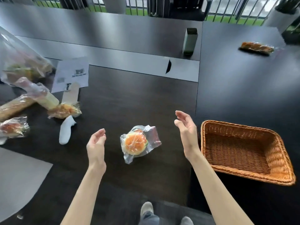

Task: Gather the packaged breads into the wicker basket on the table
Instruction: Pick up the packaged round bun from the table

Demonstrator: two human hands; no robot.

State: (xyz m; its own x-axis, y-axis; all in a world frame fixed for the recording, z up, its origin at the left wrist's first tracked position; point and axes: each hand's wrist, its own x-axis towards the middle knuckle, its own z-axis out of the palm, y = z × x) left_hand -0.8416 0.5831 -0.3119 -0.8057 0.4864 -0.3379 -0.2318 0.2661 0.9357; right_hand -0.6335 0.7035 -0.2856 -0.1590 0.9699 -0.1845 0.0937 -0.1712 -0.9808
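Observation:
A round bun in a clear plastic wrapper lies on the dark table between my hands. My left hand hovers open to its left, palm facing inward. To the bun's right my right hand is open too, fingers spread. The wicker basket sits at the right with nothing in it. Several wrapped breads lie at the left: a long baguette, a wrapped roll, a small sandwich and another bun. One more wrapped loaf lies far right.
A large clear bag with food stands at the far left. A printed paper sheet, a white object and a green carton are on the table. A grey sheet covers the near-left corner. My shoes show below the table's edge.

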